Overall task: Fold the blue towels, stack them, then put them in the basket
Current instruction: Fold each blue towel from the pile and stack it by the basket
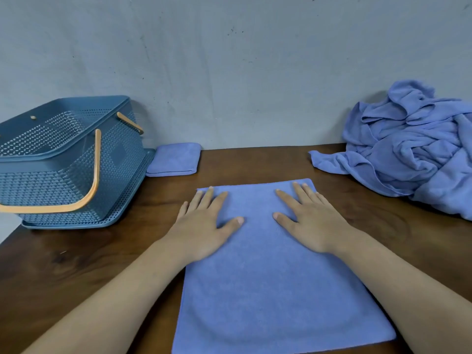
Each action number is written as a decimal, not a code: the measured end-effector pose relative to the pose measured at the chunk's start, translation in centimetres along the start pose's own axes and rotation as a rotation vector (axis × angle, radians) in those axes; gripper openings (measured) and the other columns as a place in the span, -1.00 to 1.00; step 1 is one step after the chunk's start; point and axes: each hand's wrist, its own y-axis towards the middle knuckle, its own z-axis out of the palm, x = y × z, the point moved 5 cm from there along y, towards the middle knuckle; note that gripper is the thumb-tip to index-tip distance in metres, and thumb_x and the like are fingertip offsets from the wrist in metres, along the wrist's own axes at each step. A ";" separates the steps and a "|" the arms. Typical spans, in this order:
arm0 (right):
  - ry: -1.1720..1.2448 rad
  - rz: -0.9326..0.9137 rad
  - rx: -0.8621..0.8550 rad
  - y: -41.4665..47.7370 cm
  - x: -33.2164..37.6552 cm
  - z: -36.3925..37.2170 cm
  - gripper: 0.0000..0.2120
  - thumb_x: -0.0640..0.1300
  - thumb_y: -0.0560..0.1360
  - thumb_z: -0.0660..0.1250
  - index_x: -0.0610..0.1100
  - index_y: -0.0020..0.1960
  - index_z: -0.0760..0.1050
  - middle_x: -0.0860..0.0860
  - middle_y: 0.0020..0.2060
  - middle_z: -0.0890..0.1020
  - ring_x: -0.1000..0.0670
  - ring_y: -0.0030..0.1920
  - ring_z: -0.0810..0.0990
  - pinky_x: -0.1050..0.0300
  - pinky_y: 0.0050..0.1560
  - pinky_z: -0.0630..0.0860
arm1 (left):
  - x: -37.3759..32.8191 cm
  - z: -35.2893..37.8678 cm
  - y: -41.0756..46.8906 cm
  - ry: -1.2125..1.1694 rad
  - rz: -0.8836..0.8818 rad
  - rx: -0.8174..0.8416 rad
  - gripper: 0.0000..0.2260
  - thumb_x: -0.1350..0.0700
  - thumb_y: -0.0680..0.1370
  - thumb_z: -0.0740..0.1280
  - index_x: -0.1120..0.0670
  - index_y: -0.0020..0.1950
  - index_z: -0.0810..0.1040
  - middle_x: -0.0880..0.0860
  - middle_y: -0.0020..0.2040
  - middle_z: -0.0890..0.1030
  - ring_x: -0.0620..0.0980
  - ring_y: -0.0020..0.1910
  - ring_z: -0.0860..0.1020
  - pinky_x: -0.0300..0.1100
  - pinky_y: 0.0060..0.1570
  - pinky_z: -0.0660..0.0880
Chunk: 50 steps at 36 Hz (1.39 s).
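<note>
A blue towel (268, 290) lies flat on the brown table in front of me, long side running away from me. My left hand (207, 223) presses flat on its far left part, fingers straight. My right hand (309, 218) presses flat on its far right part, fingers spread. A small folded blue towel (175, 159) sits at the back by the wall, just right of the basket. The blue perforated basket (115, 159) with tan handles stands at the left. A heap of unfolded blue towels (413, 152) lies at the back right.
The wooden table (76, 264) ends at a grey wall (229, 72) behind. The basket rests on a blue perforated lid or tray (132, 198). The table's left edge shows near the basket.
</note>
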 end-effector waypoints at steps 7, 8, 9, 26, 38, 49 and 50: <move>-0.001 0.028 0.020 3.3 -0.9 -0.4 -0.27 0.49 0.61 -0.13 0.27 0.70 -0.13 0.00 0.72 -0.16 -0.01 0.70 -0.25 -0.04 0.66 -0.21 | 2.0 -0.5 5.7 0.056 0.015 0.025 -0.21 -0.57 0.55 -0.10 -0.27 0.71 -0.16 -0.12 0.72 -0.23 -0.08 0.69 -0.27 0.12 0.65 -0.23; 0.003 0.029 0.023 3.8 -1.0 -0.5 -0.28 0.49 0.61 -0.13 0.27 0.70 -0.12 0.00 0.72 -0.15 -0.01 0.70 -0.24 -0.04 0.66 -0.21 | 2.2 -0.6 6.3 0.057 0.023 0.016 -0.21 -0.57 0.55 -0.10 -0.27 0.71 -0.15 -0.12 0.73 -0.21 -0.09 0.69 -0.26 0.11 0.66 -0.22; 0.008 0.028 0.027 4.3 -1.1 -0.6 -0.28 0.49 0.61 -0.12 0.27 0.70 -0.12 -0.01 0.72 -0.15 -0.02 0.70 -0.24 -0.04 0.66 -0.21 | 2.3 -0.7 6.8 0.056 0.027 0.006 -0.22 -0.56 0.56 -0.10 -0.27 0.72 -0.13 -0.13 0.73 -0.20 -0.09 0.69 -0.24 0.10 0.66 -0.21; -0.039 -0.165 0.091 -7.2 6.7 0.5 -0.25 0.40 0.58 -0.31 0.16 0.72 -0.21 0.10 0.70 -0.22 0.06 0.68 -0.27 0.01 0.67 -0.20 | -3.1 2.4 -6.2 0.111 0.214 -0.007 -0.39 -0.31 0.72 -0.06 -0.18 0.73 -0.12 -0.19 0.71 -0.22 -0.20 0.66 -0.31 -0.11 0.65 -0.25; -0.013 -0.042 0.057 -13.6 1.0 0.0 -0.27 0.58 0.55 -0.21 0.39 0.62 -0.37 0.22 0.63 -0.42 0.22 0.57 -0.50 0.05 0.66 -0.28 | -0.5 2.0 -10.2 0.125 0.162 0.015 -0.13 -0.64 0.50 -0.14 -0.27 0.67 -0.33 -0.23 0.64 -0.43 -0.25 0.56 -0.50 0.00 0.67 -0.23; -0.105 -0.034 -0.047 -15.1 0.8 -0.2 -0.26 0.59 0.54 -0.27 0.38 0.63 -0.36 0.16 0.68 -0.31 0.03 0.65 -0.41 -0.16 0.68 -0.20 | -1.0 1.6 -10.9 0.128 0.202 0.037 0.01 -0.71 0.41 -0.02 -0.25 0.68 -0.32 -0.23 0.64 -0.43 -0.22 0.57 -0.50 0.06 0.67 -0.24; -0.123 -0.073 -0.075 -15.2 1.1 -0.4 -0.29 0.56 0.57 -0.25 0.38 0.64 -0.31 0.16 0.69 -0.27 0.02 0.66 -0.40 -0.19 0.68 -0.19 | -1.3 1.3 -11.0 0.146 0.248 0.009 -0.02 -0.68 0.45 -0.01 -0.23 0.70 -0.27 -0.24 0.66 -0.39 -0.24 0.58 -0.48 0.06 0.68 -0.22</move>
